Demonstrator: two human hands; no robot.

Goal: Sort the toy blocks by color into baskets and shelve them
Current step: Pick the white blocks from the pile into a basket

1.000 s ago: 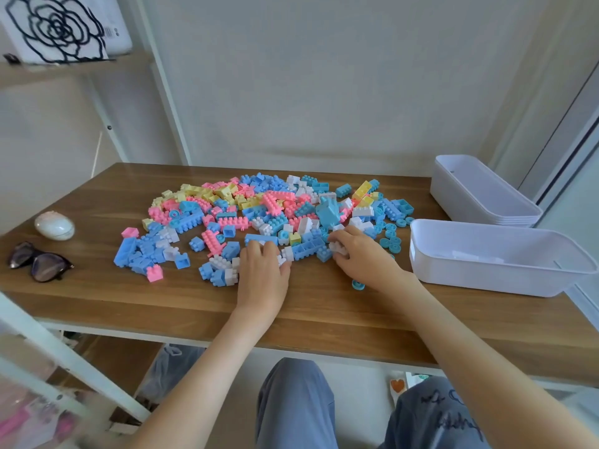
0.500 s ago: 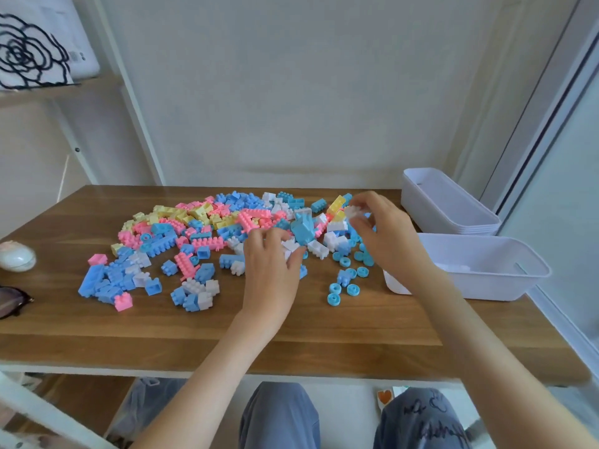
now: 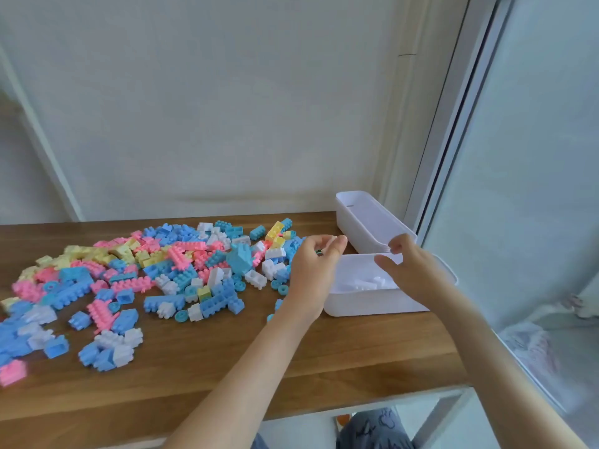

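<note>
A heap of pink, blue, yellow and white toy blocks (image 3: 181, 270) covers the left and middle of the wooden table (image 3: 324, 367). To its right stands a white basket (image 3: 372, 303) with several white blocks (image 3: 366, 283) lying in it. My left hand (image 3: 311, 270) hovers at the basket's left rim, fingers curled and thumb pinched on a small pale piece that looks like a white block (image 3: 330, 243). My right hand (image 3: 408, 270) is above the basket's inside, its fingers spread and holding nothing.
A stack of empty white baskets (image 3: 366, 222) stands behind the near one, against the wall. A glass door frame (image 3: 453, 189) runs close along the table's right edge. Small blue wheels (image 3: 282, 288) lie loose between the heap and the basket.
Both hands left the heap and moved right to the basket. The right hand has opened above it. The view swung right, so the sunglasses and the left-hand shelf dropped out of sight.
</note>
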